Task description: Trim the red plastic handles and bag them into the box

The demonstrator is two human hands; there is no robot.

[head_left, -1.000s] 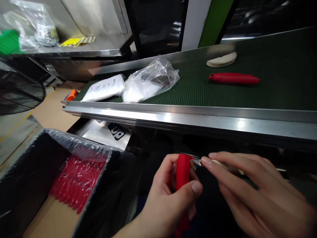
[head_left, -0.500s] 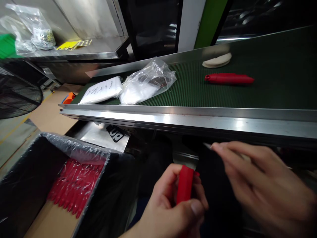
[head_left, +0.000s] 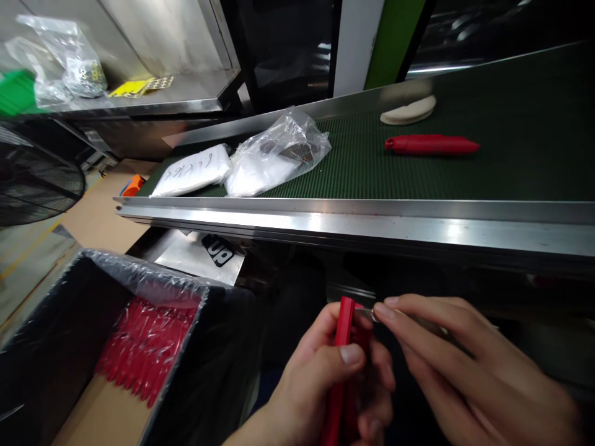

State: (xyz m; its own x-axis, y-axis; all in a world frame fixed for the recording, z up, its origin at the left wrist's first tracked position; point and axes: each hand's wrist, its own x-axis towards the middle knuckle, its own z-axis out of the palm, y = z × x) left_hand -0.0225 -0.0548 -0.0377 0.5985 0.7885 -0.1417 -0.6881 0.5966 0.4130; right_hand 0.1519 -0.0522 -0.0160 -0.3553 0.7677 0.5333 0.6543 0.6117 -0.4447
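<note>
My left hand (head_left: 325, 378) is wrapped round a red plastic handle (head_left: 341, 365), held upright below the conveyor's edge. My right hand (head_left: 460, 365) pinches a small metal blade-like tool (head_left: 367, 313) whose tip touches the top of the red handle. A second red handle (head_left: 432, 145) lies on the green conveyor belt (head_left: 465, 167) at the far right, beside a cream-coloured piece (head_left: 409, 111).
A black box (head_left: 56, 347) lined with clear plastic at lower left holds several red handles (head_left: 149, 344). Two plastic bags (head_left: 274, 155) with white contents lie on the belt's left end. A steel rail (head_left: 353, 220) runs across the front. A fan guard (head_left: 37, 179) stands at far left.
My right hand had pulled the metal tool up and away from the handle, then came back down so its tip touches the handle's top again. My left hand turned the handle edge-on.
</note>
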